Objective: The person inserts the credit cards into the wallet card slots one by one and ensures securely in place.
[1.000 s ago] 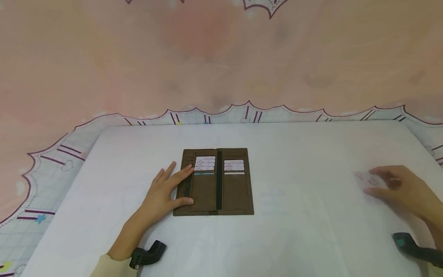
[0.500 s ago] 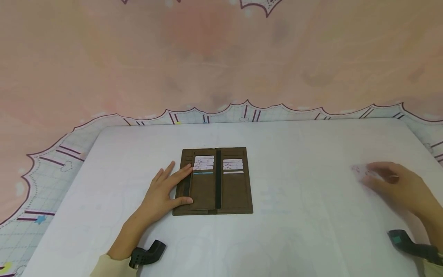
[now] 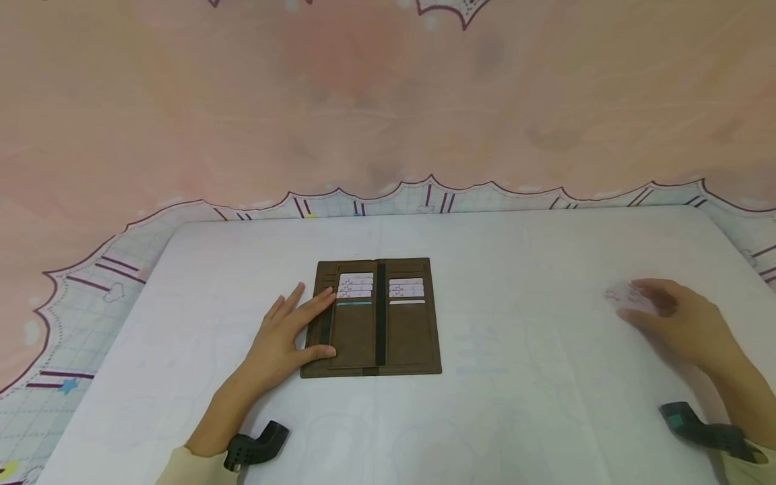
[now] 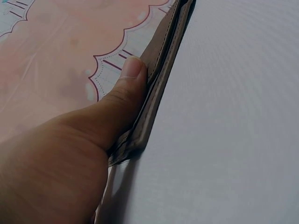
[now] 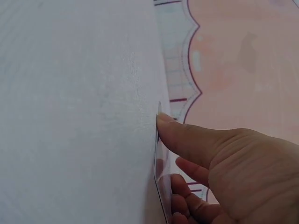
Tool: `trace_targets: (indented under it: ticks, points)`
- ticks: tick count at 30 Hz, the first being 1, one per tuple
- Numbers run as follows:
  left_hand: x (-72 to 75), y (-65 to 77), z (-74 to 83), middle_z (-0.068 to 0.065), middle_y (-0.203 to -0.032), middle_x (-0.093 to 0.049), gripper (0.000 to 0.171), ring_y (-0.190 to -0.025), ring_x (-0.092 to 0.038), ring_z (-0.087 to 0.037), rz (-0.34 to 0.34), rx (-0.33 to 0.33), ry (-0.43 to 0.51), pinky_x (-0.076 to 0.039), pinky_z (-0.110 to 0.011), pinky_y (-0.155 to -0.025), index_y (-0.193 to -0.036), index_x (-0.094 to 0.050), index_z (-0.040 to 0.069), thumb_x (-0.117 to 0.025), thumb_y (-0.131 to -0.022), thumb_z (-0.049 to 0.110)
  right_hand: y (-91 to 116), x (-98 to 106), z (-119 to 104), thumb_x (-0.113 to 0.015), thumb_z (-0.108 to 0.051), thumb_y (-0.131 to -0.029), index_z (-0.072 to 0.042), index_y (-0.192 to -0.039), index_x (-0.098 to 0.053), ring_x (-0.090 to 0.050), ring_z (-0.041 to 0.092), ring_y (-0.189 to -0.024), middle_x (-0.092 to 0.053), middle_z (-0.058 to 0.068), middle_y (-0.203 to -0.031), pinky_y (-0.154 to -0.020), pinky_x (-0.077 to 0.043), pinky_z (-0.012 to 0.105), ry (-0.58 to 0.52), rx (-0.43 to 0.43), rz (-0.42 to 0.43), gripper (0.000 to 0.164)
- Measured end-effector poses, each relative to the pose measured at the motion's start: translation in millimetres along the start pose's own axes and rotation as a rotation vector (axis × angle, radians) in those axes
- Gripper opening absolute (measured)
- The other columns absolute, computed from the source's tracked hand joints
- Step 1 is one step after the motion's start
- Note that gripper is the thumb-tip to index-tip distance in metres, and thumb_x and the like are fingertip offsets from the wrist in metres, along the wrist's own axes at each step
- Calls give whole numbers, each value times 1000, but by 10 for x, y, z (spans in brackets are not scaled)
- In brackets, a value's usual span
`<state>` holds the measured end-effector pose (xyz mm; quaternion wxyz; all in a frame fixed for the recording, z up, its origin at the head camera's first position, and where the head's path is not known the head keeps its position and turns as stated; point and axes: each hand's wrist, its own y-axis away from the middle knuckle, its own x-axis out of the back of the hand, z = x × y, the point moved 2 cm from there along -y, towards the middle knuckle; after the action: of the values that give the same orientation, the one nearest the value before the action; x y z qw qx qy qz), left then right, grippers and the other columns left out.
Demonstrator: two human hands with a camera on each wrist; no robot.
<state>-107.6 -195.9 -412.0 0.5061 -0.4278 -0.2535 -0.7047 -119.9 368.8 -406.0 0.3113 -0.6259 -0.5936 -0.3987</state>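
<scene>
A brown wallet (image 3: 414, 340) lies unfolded on the white tabletop in the head view, a dark strip running down its middle. Pale cards (image 3: 355, 285) with reddish marks show in its left slots, and similar ones (image 3: 406, 288) in its right slots. My left hand (image 3: 281, 337) rests on the wallet's left side with fingers spread; in the left wrist view the thumb (image 4: 126, 93) lies over its edge. Off to the right, my right hand (image 3: 685, 327) pinches a thin pale card (image 3: 618, 295) with reddish marks. The right wrist view shows this card (image 5: 161, 161) edge-on, partly see-through.
The white tabletop (image 3: 515, 417) stretches between wallet and right hand. Behind its far edge lies a peach cloth (image 3: 364, 121) with a scalloped, patterned border. A black wrist device (image 3: 257, 446) sits on the left wrist, another (image 3: 706, 428) on the right.
My right hand has moved left and slightly away from me, carrying the card. The left hand stays on the wallet. The head view has shifted a little.
</scene>
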Motion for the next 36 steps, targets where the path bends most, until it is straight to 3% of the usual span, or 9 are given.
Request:
trace_targets:
  ticks: [5,12,16,21,27,36]
  points:
    - [-7,-1,-14,0,-150,-38,87,-144,-11,-33,0,0,-4,-1,-52,-115,-147,-40,21,-81,-73,40,-15,-17,-31,-61,-37,-94,7,-138,-40,-35,59,-119,-36,38,-137,-92,-31,70,-16,28,-3,66]
    - [-4,3,-14,0,-150,-38,87,-144,-12,-34,4,-2,1,-2,-52,-115,-147,-41,21,-81,-72,40,-36,-19,-41,-63,-25,-94,8,-144,-32,-22,58,-130,-29,39,-142,-101,-20,70,-56,105,-2,67]
    - [-10,9,-16,0,-150,-38,87,-144,-12,-34,5,-3,10,-2,-52,-115,-147,-41,22,-81,-72,40,-31,4,-49,-61,-15,-94,7,-145,-29,-24,59,-127,-30,41,-139,-99,-19,72,-54,146,24,64]
    - [-18,15,-25,1,-150,-38,87,-144,-12,-33,6,-3,12,-2,-52,-115,-147,-40,23,-81,-72,41,-25,37,-33,-56,-19,-97,-1,-150,-24,-27,62,-120,-29,42,-136,-91,-24,77,-19,89,-1,64]
    - [-25,11,-25,2,-150,-38,87,-144,-11,-32,3,-2,15,-1,-52,-115,-147,-40,23,-80,-72,43,-29,83,-31,-51,-28,-99,-1,-147,-31,-36,62,-112,-34,42,-134,-81,-35,75,-16,26,-43,58]
    - [-13,11,-30,2,-150,-38,87,-144,-11,-32,6,-6,10,-1,-52,-115,-147,-40,23,-79,-72,44,-40,113,17,-50,-29,-100,1,-137,-42,-35,63,-117,-35,40,-137,-84,-35,74,-93,8,-67,49]
